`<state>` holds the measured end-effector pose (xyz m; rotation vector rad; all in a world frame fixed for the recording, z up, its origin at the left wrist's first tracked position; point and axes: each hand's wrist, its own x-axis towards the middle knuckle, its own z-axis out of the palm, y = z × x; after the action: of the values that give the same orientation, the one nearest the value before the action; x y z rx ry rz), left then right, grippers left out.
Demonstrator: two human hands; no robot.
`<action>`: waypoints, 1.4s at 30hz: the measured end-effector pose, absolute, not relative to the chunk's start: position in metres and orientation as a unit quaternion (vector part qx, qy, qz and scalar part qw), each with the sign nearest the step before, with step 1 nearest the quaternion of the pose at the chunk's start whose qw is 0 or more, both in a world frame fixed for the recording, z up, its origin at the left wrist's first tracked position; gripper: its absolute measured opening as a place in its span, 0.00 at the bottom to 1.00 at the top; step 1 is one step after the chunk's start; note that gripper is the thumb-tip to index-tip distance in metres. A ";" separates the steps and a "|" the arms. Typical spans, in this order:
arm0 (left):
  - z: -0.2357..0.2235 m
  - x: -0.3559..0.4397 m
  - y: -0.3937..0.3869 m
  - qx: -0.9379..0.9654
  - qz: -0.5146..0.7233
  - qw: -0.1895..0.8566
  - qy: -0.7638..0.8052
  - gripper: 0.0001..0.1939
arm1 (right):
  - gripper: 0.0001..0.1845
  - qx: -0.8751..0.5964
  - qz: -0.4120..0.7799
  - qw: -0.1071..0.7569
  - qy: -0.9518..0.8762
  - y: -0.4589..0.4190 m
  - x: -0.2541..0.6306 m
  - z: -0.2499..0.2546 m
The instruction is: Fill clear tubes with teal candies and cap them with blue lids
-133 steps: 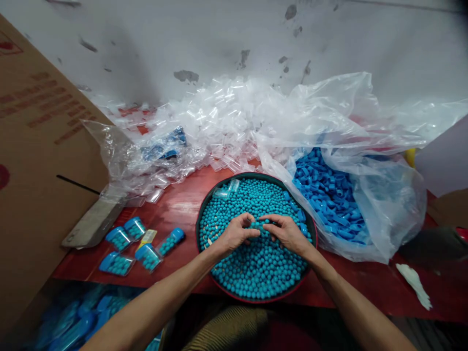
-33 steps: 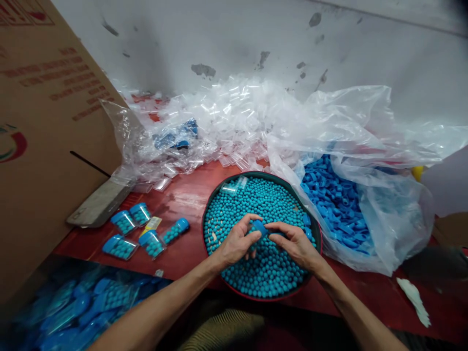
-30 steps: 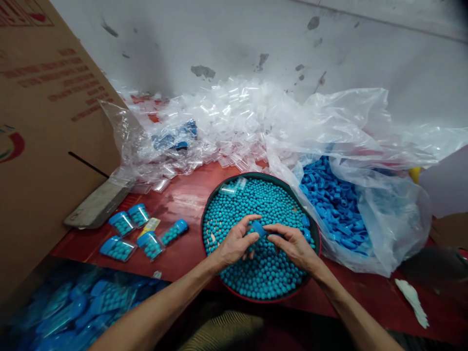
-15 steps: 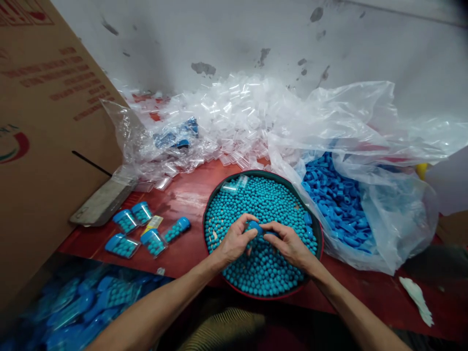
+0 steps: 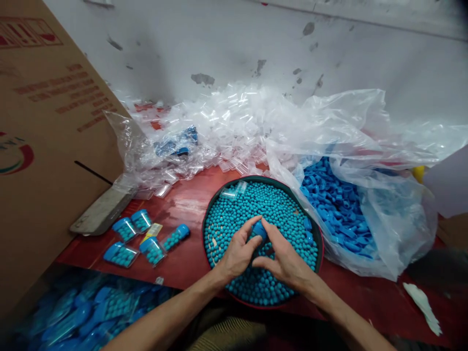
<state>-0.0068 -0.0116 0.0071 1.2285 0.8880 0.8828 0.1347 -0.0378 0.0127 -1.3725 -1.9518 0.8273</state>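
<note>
Above a round tub [image 5: 320,243] of small turquoise balls [image 5: 266,200], my two hands meet around a small container with a blue cap [image 5: 259,231]. My left hand [image 5: 237,251] grips it, thumb across the near side. The fingers of my right hand [image 5: 287,256] bend over against the cap's far right side, and its thumb stretches lower toward the container's hidden underside. Most of the container's body is covered by my hands. Inside the tub, an empty clear container [image 5: 229,193] lies at the back and loose blue caps [image 5: 308,229] at the right.
Several filled, blue-capped containers [image 5: 124,253] lie left on the red table [image 5: 183,200], by a grey slab [image 5: 102,207] and a cardboard box [image 5: 54,131]. Clear containers [image 5: 237,117] are heaped behind; a plastic bag [image 5: 398,209] of blue caps [image 5: 332,204] stands right. More filled containers [image 5: 84,312] sit below left.
My right hand has moved from beside the blue cap to press its fingers against it, with its thumb now spread lower. The view has tilted up slightly.
</note>
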 end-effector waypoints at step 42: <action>0.031 -0.115 0.008 0.581 0.313 0.504 0.558 0.19 | 0.29 -0.541 0.370 0.308 -0.690 -0.037 0.148 0.001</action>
<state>-0.1149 0.0078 0.0313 1.4028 1.3470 0.7550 0.1482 -0.0372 0.0006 -1.4291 -1.8240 0.9789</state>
